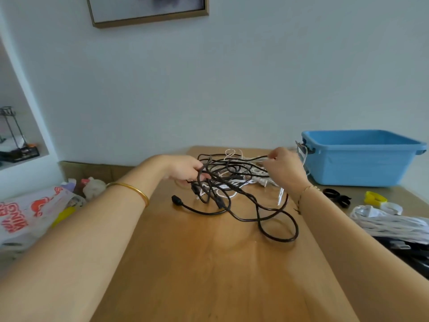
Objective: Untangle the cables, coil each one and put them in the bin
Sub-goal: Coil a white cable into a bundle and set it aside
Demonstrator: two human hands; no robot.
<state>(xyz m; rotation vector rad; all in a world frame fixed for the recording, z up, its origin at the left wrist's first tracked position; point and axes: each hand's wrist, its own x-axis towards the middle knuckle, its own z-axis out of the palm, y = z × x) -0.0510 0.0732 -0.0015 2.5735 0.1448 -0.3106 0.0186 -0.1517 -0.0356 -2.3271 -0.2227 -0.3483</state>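
Note:
A tangle of black cables (234,182) and thin white cables (234,154) lies at the far middle of the wooden table (209,263). One black plug end (176,201) trails out to the left, and a black loop (278,228) spreads toward me. My left hand (185,168) grips black strands at the tangle's left side. My right hand (285,166) pinches a black strand at its upper right. The blue plastic bin (357,159) stands at the far right; its inside is hidden from here.
Right of the tangle lie black scissors (336,196), a yellow object (373,197) and a coiled white cable bundle (390,224) over dark items. A printed plastic bag (27,214) and small clutter sit off the table's left. The wall is close behind.

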